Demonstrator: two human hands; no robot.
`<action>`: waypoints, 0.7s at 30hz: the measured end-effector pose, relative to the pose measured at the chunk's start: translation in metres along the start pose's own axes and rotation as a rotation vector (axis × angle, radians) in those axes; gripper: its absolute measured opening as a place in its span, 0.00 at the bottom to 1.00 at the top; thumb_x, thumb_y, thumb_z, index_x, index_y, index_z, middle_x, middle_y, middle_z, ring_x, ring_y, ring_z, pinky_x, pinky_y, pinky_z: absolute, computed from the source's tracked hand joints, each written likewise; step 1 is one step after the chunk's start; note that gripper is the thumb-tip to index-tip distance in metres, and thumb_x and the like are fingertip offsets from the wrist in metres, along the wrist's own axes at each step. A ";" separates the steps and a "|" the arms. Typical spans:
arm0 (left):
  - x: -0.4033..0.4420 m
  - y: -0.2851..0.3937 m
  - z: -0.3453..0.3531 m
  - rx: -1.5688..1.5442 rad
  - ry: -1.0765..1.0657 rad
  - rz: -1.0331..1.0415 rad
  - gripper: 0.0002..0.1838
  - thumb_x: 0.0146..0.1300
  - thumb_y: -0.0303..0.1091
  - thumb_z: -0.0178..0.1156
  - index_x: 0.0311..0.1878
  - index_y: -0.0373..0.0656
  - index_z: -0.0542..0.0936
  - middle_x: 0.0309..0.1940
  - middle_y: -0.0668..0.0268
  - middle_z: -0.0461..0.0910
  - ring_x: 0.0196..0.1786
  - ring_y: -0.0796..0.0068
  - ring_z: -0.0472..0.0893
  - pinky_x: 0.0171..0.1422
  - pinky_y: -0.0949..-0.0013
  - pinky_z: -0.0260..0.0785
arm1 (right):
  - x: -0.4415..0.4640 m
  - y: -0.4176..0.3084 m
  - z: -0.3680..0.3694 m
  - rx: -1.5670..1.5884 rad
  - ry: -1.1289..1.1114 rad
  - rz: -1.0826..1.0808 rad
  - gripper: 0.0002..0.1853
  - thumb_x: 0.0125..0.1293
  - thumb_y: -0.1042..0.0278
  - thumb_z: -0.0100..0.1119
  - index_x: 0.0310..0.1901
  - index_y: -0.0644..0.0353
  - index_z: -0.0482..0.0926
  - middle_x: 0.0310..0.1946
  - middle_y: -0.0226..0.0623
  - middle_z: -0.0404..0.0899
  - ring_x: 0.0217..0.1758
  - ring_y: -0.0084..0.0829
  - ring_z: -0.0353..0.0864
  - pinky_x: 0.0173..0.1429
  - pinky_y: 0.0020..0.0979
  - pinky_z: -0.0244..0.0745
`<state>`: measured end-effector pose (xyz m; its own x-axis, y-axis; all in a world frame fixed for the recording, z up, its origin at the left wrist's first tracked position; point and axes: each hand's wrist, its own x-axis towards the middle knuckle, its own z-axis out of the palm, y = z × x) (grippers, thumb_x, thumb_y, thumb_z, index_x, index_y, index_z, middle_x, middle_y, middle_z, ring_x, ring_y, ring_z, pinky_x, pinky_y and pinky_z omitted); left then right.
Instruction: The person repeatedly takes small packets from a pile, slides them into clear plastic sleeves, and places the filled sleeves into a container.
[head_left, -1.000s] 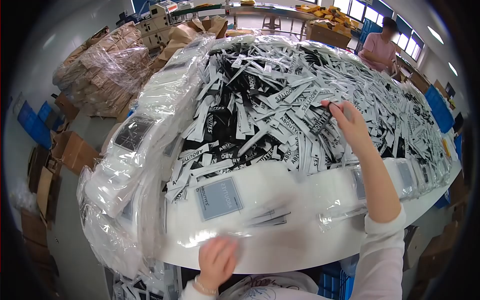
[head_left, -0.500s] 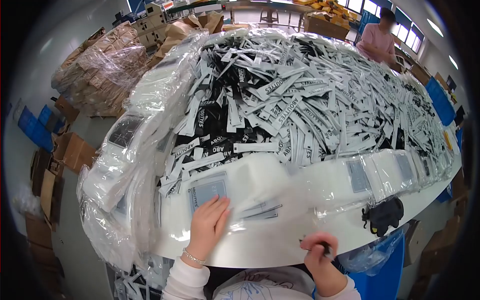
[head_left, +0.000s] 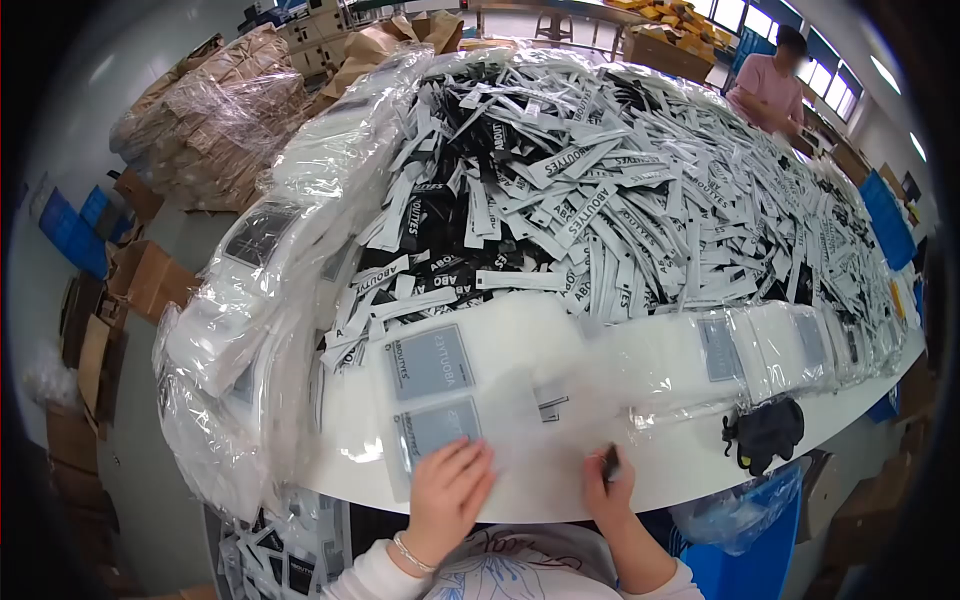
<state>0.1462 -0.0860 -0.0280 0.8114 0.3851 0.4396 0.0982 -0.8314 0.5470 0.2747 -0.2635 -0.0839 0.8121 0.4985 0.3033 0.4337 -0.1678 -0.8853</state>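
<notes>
My left hand [head_left: 447,497] lies at the lower edge of a clear pouch with a grey label [head_left: 440,430], its fingers together over it. Above that pouch is another with a grey printed label [head_left: 430,362]. My right hand [head_left: 608,487], near the table's front edge, is closed on a small dark packet [head_left: 610,462]. Between the hands and the pile, a blurred translucent bag covers a few slim packets [head_left: 553,405]. Beyond spreads a large heap of black and white sachets [head_left: 610,190].
Stacked plastic bags [head_left: 260,300] line the table's left side and its front right [head_left: 720,350]. A black glove [head_left: 765,435] lies at the right edge. Wrapped brown bundles [head_left: 210,120] stand at left. A person [head_left: 768,90] is at the back right.
My right hand went from the heap to the table's front edge, bringing the dark packet. My left hand moved onto the pouches. A second grey label now shows below the first.
</notes>
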 end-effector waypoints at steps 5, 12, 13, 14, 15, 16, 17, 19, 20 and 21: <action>-0.016 0.016 0.012 -0.026 -0.007 -0.025 0.15 0.49 0.28 0.63 0.43 0.42 0.79 0.46 0.64 0.76 0.50 0.60 0.73 0.51 0.61 0.63 | -0.001 -0.011 0.004 0.667 -0.014 0.598 0.08 0.64 0.66 0.51 0.29 0.58 0.69 0.16 0.27 0.65 0.19 0.19 0.64 0.23 0.21 0.60; -0.039 0.013 0.023 0.046 -0.141 0.159 0.18 0.51 0.37 0.63 0.46 0.45 0.77 0.51 0.64 0.73 0.54 0.59 0.69 0.55 0.57 0.61 | 0.010 -0.043 0.017 0.116 -0.269 0.370 0.10 0.59 0.66 0.59 0.35 0.64 0.74 0.20 0.34 0.73 0.22 0.23 0.71 0.28 0.26 0.68; -0.043 0.011 0.023 0.023 -0.151 0.112 0.23 0.49 0.39 0.64 0.49 0.44 0.75 0.53 0.62 0.71 0.55 0.57 0.68 0.57 0.56 0.59 | 0.012 -0.050 0.019 0.016 -0.303 0.331 0.10 0.59 0.66 0.60 0.37 0.64 0.75 0.21 0.35 0.75 0.24 0.23 0.72 0.30 0.25 0.68; -0.045 0.010 0.022 0.002 -0.158 0.067 0.27 0.48 0.41 0.65 0.53 0.44 0.73 0.54 0.60 0.69 0.56 0.56 0.66 0.59 0.54 0.57 | 0.008 -0.047 0.020 0.092 -0.324 0.377 0.10 0.58 0.66 0.61 0.38 0.62 0.77 0.24 0.38 0.76 0.25 0.23 0.72 0.32 0.26 0.69; -0.041 0.011 0.018 -0.018 -0.161 0.022 0.32 0.46 0.43 0.66 0.56 0.44 0.70 0.56 0.58 0.67 0.58 0.54 0.65 0.61 0.52 0.56 | 0.009 -0.050 0.019 0.129 -0.407 0.346 0.10 0.58 0.66 0.61 0.37 0.63 0.77 0.24 0.37 0.76 0.25 0.22 0.72 0.32 0.26 0.69; -0.036 0.013 0.016 -0.039 -0.100 0.002 0.37 0.44 0.43 0.67 0.59 0.43 0.67 0.57 0.57 0.65 0.59 0.53 0.63 0.61 0.51 0.54 | 0.009 -0.056 0.017 0.167 -0.493 0.321 0.10 0.58 0.66 0.61 0.37 0.63 0.77 0.23 0.37 0.77 0.25 0.22 0.71 0.31 0.26 0.69; -0.033 0.016 0.015 -0.061 -0.046 -0.026 0.41 0.42 0.44 0.68 0.61 0.42 0.64 0.58 0.56 0.63 0.60 0.51 0.62 0.62 0.50 0.52 | 0.005 -0.061 0.014 0.205 -0.582 0.306 0.09 0.58 0.67 0.61 0.37 0.63 0.78 0.23 0.36 0.77 0.24 0.21 0.71 0.31 0.25 0.69; -0.028 0.017 0.013 -0.111 -0.062 -0.042 0.47 0.38 0.44 0.69 0.64 0.41 0.59 0.59 0.54 0.62 0.60 0.50 0.61 0.63 0.49 0.50 | 0.000 -0.068 0.018 0.229 -0.656 0.358 0.09 0.57 0.68 0.63 0.36 0.64 0.78 0.23 0.35 0.77 0.25 0.20 0.71 0.31 0.25 0.69; -0.026 0.014 0.013 -0.137 -0.127 -0.025 0.49 0.37 0.43 0.70 0.64 0.40 0.58 0.59 0.54 0.62 0.60 0.49 0.61 0.63 0.49 0.50 | -0.002 -0.070 0.020 0.218 -0.641 0.384 0.09 0.57 0.68 0.63 0.35 0.64 0.78 0.23 0.35 0.76 0.25 0.20 0.71 0.31 0.25 0.69; -0.022 0.011 0.013 -0.163 -0.190 -0.007 0.51 0.35 0.43 0.70 0.64 0.40 0.57 0.59 0.54 0.62 0.60 0.49 0.61 0.63 0.49 0.50 | -0.002 -0.071 0.021 0.205 -0.625 0.407 0.09 0.56 0.68 0.64 0.35 0.64 0.78 0.23 0.35 0.76 0.25 0.20 0.70 0.31 0.25 0.69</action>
<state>0.1366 -0.1087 -0.0412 0.9062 0.2958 0.3023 0.0224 -0.7473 0.6641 0.2341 -0.2346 -0.0293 0.4946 0.8287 -0.2618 0.0176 -0.3107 -0.9503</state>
